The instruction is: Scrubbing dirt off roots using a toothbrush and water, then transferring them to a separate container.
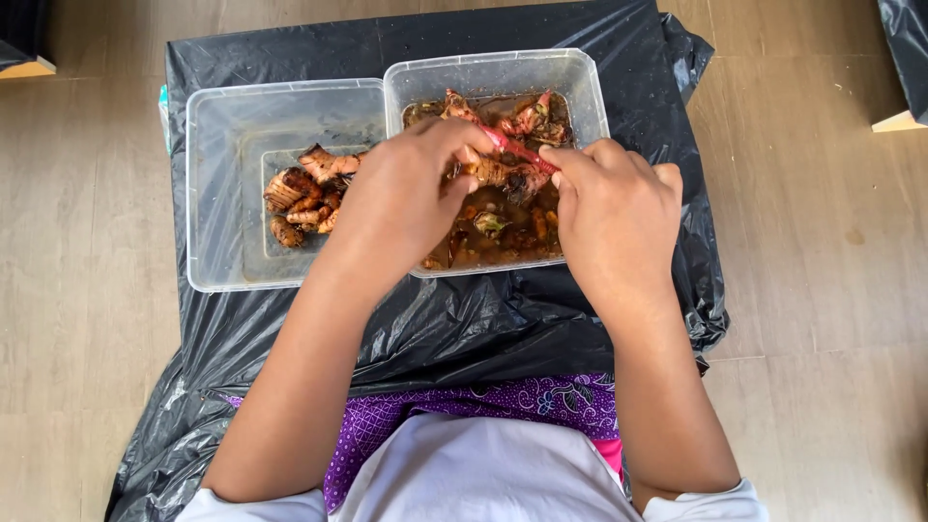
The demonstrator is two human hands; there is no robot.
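Note:
Two clear plastic tubs stand side by side on a black plastic sheet point(435, 329). The right tub point(590, 97) holds brown spiral snail shells in dark sauce. The left tub point(217, 193) holds a small heap of shells point(304, 198). My left hand point(401, 198) pinches a brown shell point(488, 172) over the right tub. My right hand point(614, 217) holds a thin red pick point(522, 152) with its tip at that shell.
The black sheet covers a low surface in front of my lap, which is in purple patterned cloth point(483, 411). Pale wooden floor point(822, 242) lies all around. Black-covered objects show at the top corners point(909, 48).

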